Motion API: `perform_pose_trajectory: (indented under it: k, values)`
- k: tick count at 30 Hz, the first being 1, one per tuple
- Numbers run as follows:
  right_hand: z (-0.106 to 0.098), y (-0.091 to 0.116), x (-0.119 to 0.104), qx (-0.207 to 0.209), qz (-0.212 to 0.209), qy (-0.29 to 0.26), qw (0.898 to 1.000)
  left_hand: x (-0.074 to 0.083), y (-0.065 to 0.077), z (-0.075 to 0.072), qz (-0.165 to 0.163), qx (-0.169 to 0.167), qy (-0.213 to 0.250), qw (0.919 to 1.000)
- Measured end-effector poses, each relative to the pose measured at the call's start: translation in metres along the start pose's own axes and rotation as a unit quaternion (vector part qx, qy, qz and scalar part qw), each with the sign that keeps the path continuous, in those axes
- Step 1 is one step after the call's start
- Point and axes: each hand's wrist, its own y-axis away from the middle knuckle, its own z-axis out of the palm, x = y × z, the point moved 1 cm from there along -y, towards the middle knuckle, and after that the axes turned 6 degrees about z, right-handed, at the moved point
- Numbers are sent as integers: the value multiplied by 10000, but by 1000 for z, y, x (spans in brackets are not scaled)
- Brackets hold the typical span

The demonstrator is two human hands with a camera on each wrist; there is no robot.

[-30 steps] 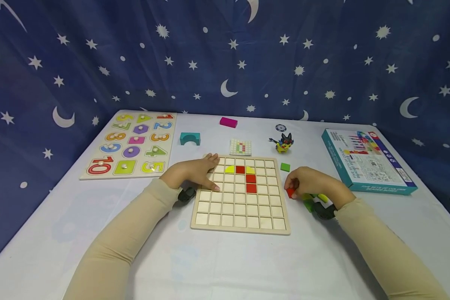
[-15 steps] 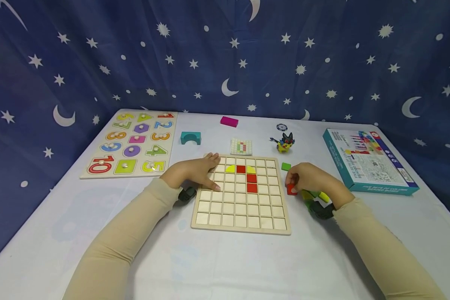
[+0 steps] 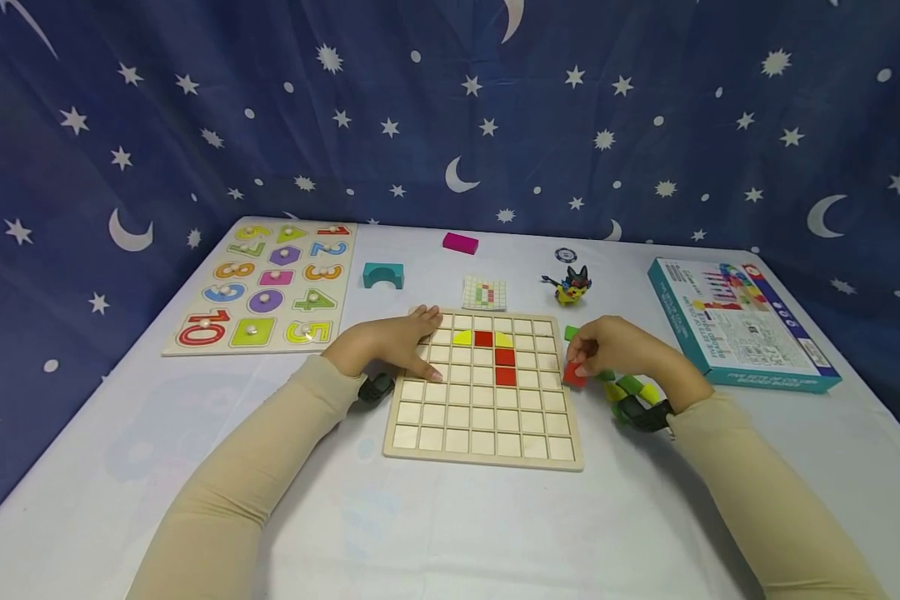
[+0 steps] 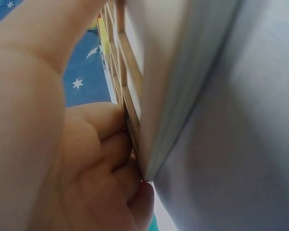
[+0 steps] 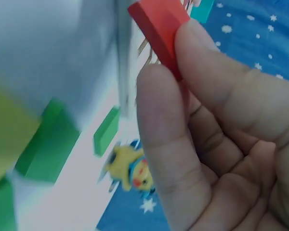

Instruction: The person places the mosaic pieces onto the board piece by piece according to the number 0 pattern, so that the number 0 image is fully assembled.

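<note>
A wooden grid board (image 3: pixel 457 458) lies on the white table in the head view. My left hand (image 3: pixel 393 343) rests on its left side with fingers spread; the left wrist view shows the fingers along the board's edge (image 4: pixel 166 106). In its upper cells sit a red square (image 3: pixel 483 339) between two yellow rounded pieces (image 3: pixel 462 337), and two more red squares (image 3: pixel 505 357) below to the right. My right hand (image 3: pixel 618 346) pinches a red square tile (image 5: pixel 161 29) between thumb and finger at the board's right edge. Green and yellow pieces (image 3: pixel 630 385) lie partly hidden under this hand.
A small pattern card (image 3: pixel 484 293) stands behind the board, near a teal arch block (image 3: pixel 383 275) and a magenta block (image 3: pixel 461 243). A toy figure (image 3: pixel 572 287) and green tile (image 5: pixel 107 131) lie right. A number puzzle (image 3: pixel 281 321) and box (image 3: pixel 742 321) flank the board.
The right hand has lifted the red tile away from the loose pieces and moved it left to the board's right edge. The left hand stays in place on the board.
</note>
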Motion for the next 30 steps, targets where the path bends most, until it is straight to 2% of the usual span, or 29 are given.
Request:
perform_pose_trajectory:
  k: [14,18,30]
  values:
    - [25,-24,-43,-423,-491,-329,9974,0,0,0,-8,-20,-33,10000]
    - [31,-28,-50,-484,-656,-245,9964,1,0,0,-11,-14,-38,10000]
    - [43,-32,-64,-600,-698,206,9955,1,0,0,-37,-64,-60,10000]
